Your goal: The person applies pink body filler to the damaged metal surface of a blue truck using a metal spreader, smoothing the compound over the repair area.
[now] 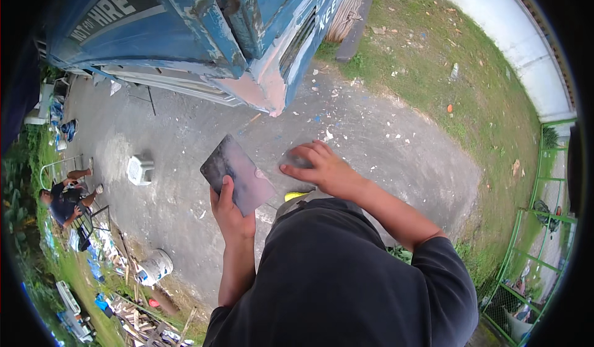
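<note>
My left hand grips a flat rectangular board, thumb on top. Pinkish filler paste smears the board's right and lower part, and its upper left is dark. To the right, my right hand is over the paved ground with fingers curled. A blurred grey shape shows between its thumb and fingers; whether that is a held tool cannot be made out. Ahead of both hands is the corner of a blue vehicle body, its paint chipped. Pink filler covers its lower corner. The body bears white writing.
A white plastic stool stands on the pavement to the left. Beyond it a person sits on a chair. A white bucket and scrap wood lie lower left. Paint flakes litter the ground. Green fencing runs along the right.
</note>
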